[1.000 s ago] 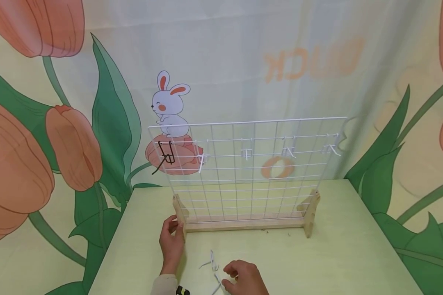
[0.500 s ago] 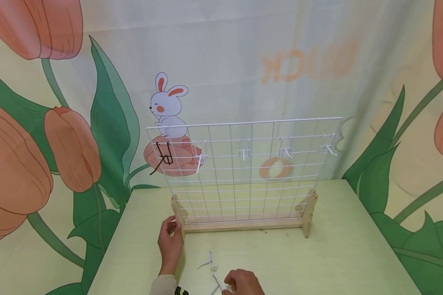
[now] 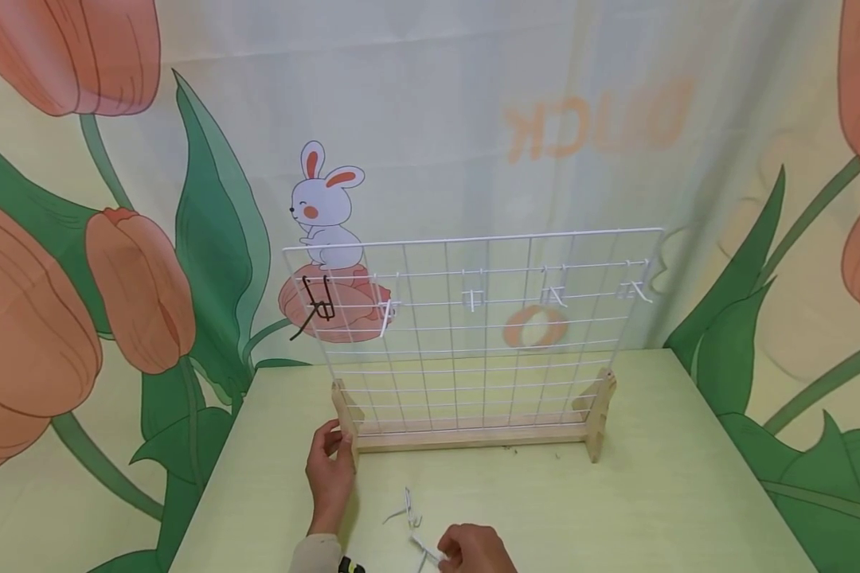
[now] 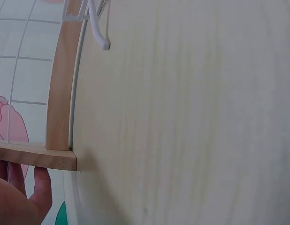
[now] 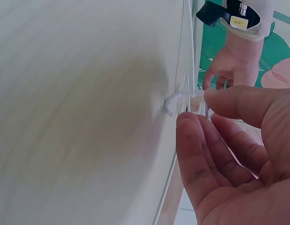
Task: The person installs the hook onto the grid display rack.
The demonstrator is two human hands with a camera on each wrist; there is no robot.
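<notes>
My left hand [image 3: 330, 477] touches the outer side of the left wooden foot [image 3: 345, 422] of a wire grid rack; its fingertips meet the wood [image 4: 37, 157] in the left wrist view. Low in the head view, my right hand [image 3: 476, 549] pinches a white wire hook [image 3: 424, 547] between thumb and fingers, close over the table. The right wrist view shows the hook's curved white end [image 5: 171, 103] sticking out past the thumb, while the fingers hide the rest. Just beyond it another white hook [image 3: 408, 509] lies on the table.
The white wire grid [image 3: 466, 350] stands upright on its wooden base [image 3: 473, 439]. A black hook [image 3: 318, 306] and several white hooks, one at the left [image 3: 387, 312], hang from its upper wires. Small dark bits [image 3: 510, 450] lie before the base. A printed curtain [image 3: 430, 119] hangs behind.
My right hand has drawn slightly toward the near edge, and the near hook has turned with it. My left hand stays at the rack's foot. The head view has shifted slightly.
</notes>
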